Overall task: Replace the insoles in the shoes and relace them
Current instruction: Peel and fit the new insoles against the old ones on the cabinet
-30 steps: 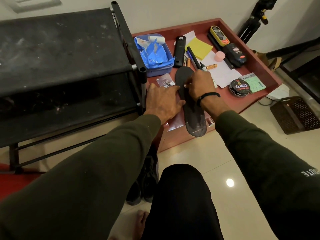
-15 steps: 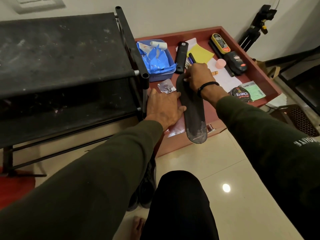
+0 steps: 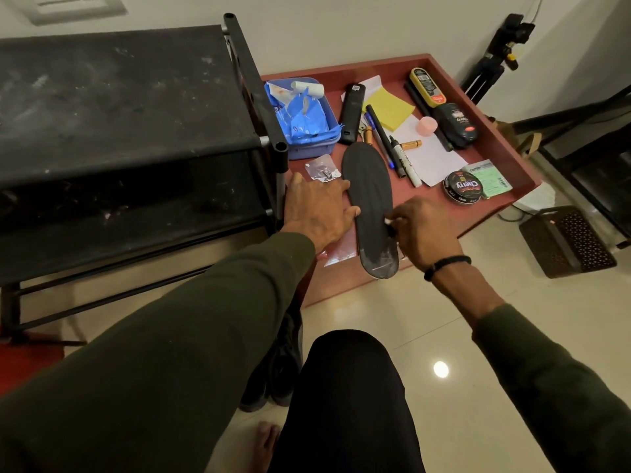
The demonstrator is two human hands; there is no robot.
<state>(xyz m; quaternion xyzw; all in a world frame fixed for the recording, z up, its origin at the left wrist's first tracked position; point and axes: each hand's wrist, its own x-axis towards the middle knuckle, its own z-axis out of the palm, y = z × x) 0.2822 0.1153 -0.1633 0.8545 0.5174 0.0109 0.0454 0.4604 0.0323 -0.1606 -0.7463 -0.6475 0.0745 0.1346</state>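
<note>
A dark insole (image 3: 368, 192) lies flat on the low red table (image 3: 522, 165), heel end over the near edge. My left hand (image 3: 314, 209) rests flat on the table with fingers spread, its fingertips touching the insole's left edge. My right hand (image 3: 423, 230) is at the insole's right edge near the heel, pinching a small white piece (image 3: 387, 220) against it. A pair of black shoes (image 3: 283, 377) stands on the floor below the table, mostly hidden by my left sleeve and knee.
A black shoe rack (image 3: 119, 107) stands close on the left. The table also holds a blue tray (image 3: 324, 145) of packets, markers (image 3: 403, 162), a polish tin (image 3: 463, 187), polish bottles and papers. A brown basket (image 3: 566, 240) sits on the tiled floor at right.
My right hand has moved from the toe end of the insole down along its right edge towards the heel. My left hand has stayed beside the insole.
</note>
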